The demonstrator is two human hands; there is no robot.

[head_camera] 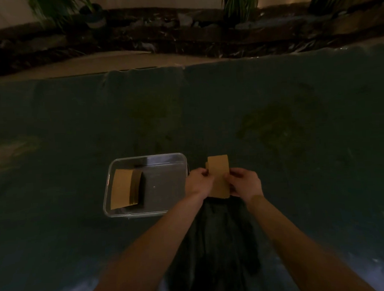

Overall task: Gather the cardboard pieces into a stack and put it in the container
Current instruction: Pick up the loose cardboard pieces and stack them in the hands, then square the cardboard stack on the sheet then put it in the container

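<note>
A stack of tan cardboard pieces is held upright between both hands, just right of the container. My left hand grips its left edge and my right hand grips its right edge. The clear plastic container sits on the dark mat to the left of my hands. Inside it, against the left wall, lies another stack of cardboard pieces.
A dark green mat covers the floor. Dark fabric lies between my forearms. A light strip of floor, a dark rock border and potted plants run along the far side.
</note>
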